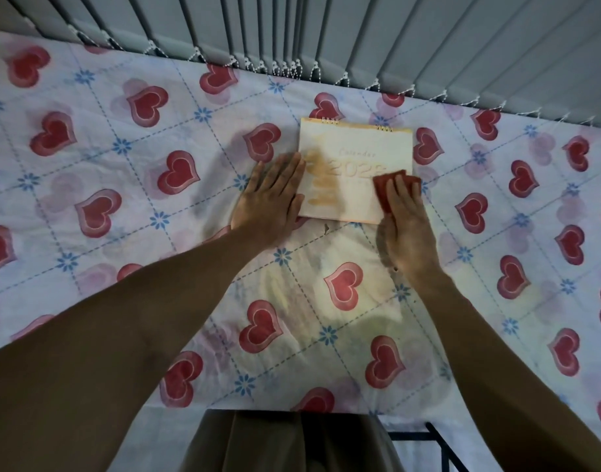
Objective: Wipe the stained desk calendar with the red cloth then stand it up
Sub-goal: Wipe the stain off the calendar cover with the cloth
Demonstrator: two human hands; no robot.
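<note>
Desk calendar (357, 158) lies flat on the heart-print tablecloth (122, 165), far side of the table near the grey vertical blinds (428, 46). Spiral binding is at its far edge. Cover reads "Calendar" and a year starting 202; the last digit is covered.

Your left hand (270, 199) is flat and open, palm down, fingers extended. It rests mostly on the tablecloth, with the fingertips touching the calendar's left edge. It grasps nothing, just presses down.

Your right hand (406, 226) sits on the red cloth (389, 187) at the calendar's near-right corner. Fingers lie flat on top of the cloth, pressing it onto the cover. It's a flat pressing contact rather than a clenched grip, and I cannot tell whether the thumb pinches the cloth from below. The cloth is bunched, part on the calendar, part overhanging its right edge onto the tablecloth.

Orange-brown stain (321, 185) runs down the left part of the cover in smeared bands, just beside your left fingertips. The right part of the cover looks paler and cleaner.

The hands are blurred in this frame. Both forearms are bare. Your lap is visible at the table's near edge.
</note>
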